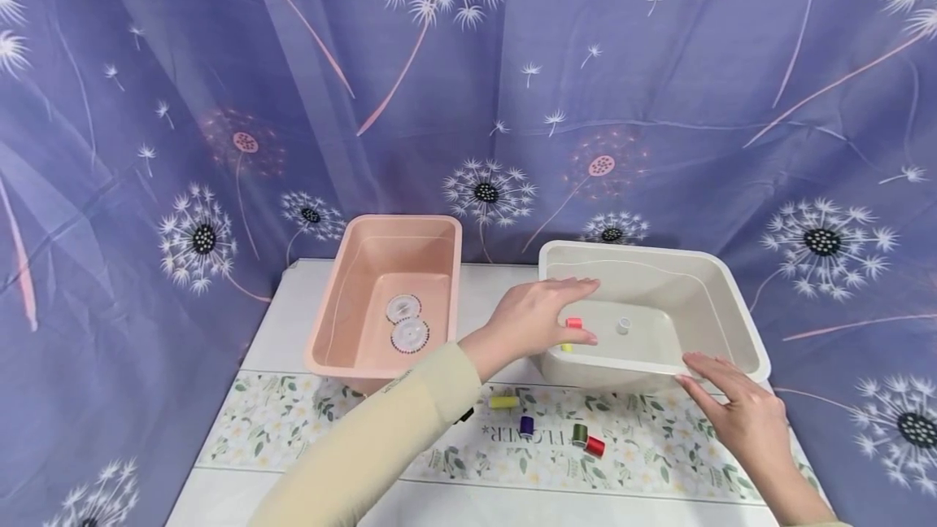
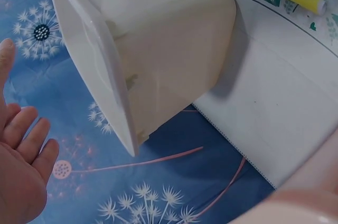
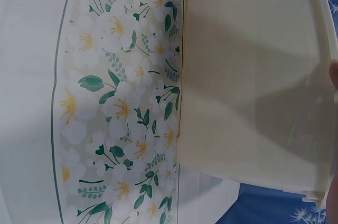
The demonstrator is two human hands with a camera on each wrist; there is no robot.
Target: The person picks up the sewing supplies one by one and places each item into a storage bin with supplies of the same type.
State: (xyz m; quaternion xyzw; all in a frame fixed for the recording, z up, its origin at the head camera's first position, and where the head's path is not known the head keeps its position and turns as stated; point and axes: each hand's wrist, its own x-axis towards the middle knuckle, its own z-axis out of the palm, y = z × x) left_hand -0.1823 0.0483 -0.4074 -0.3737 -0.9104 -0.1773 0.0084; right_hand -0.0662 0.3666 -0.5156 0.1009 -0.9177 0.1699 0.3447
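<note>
My left hand [image 1: 545, 315] hovers over the left end of a white plastic bin [image 1: 655, 368], fingers stretched out and thumb apart, with nothing held. In the left wrist view this hand [image 2: 24, 168] shows its palm beside the bin's rim. Inside the bin lie a coral-red thread spool [image 1: 574, 322], a yellow spool [image 1: 567, 347] partly hidden by the thumb, and a small white spool [image 1: 624, 325]. My right hand [image 1: 747, 409] rests on the bin's near rim at the right, its fingers loosely extended.
A pink bin [image 1: 455, 291] at left holds two round pin wheels [image 1: 410, 335]. In front lie thread spools: yellow [image 1: 503, 402], dark blue [image 1: 526, 427], green [image 1: 580, 435] and red [image 1: 595, 446]. A black item [image 1: 466, 415] is partly behind my sleeve. A curtain [image 1: 410, 145] hangs behind.
</note>
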